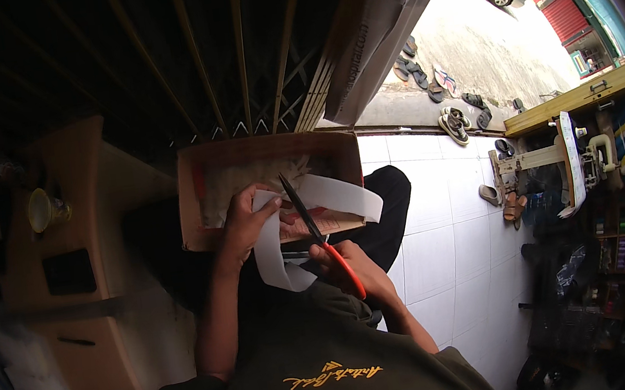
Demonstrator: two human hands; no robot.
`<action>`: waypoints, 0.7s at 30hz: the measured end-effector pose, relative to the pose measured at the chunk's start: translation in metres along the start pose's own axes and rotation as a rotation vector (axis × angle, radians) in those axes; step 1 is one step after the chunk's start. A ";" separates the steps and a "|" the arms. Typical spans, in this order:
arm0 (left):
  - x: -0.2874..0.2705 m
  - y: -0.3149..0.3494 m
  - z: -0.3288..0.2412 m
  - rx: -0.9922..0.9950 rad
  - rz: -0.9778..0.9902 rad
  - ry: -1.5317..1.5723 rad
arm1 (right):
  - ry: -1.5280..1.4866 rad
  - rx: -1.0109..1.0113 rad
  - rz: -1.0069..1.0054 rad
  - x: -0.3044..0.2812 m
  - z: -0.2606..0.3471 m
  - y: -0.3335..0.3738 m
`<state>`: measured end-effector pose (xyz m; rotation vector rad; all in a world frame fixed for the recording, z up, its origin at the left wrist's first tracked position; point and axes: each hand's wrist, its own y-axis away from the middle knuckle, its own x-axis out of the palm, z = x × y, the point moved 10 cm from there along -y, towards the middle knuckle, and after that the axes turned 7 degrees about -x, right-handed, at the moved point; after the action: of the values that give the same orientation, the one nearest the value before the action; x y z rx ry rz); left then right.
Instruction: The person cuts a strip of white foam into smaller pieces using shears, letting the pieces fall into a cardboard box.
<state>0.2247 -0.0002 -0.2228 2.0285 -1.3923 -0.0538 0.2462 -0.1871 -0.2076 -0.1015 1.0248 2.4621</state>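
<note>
A long white strip (268, 254), like a band of paper or cloth, is pinched between the thumb and fingers of my left hand (241, 224). One part of it hangs in a loop toward my lap, and another curls out over the right side of a cardboard box (193, 203). My right hand (361, 267) grips scissors (300, 211) with dark blades and orange-red handles, pointing away from me beside the strip. Whether the blades touch the strip, I cannot tell. Pale pieces (228, 181) lie inside the box, which rests at my lap.
On the left stands a brown wooden table (83, 284) with a cup (40, 209) and a dark flat object (68, 273). A folding metal gate (243, 54) rises ahead. Sandals (455, 125) lie by the doorway, and a sewing machine (570, 161) stands at right.
</note>
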 end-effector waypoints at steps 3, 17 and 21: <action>-0.001 0.003 -0.011 0.148 -0.093 -0.072 | -0.031 -0.043 -0.013 0.002 0.001 0.000; 0.021 -0.017 0.008 0.031 -0.016 -0.085 | -0.187 -0.082 0.043 0.013 -0.018 -0.004; 0.020 -0.021 0.010 0.080 -0.029 -0.087 | -0.637 -0.081 0.138 0.027 -0.045 -0.005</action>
<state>0.2465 -0.0178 -0.2356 2.1351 -1.4400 -0.1017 0.2189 -0.2047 -0.2497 0.7022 0.6631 2.3945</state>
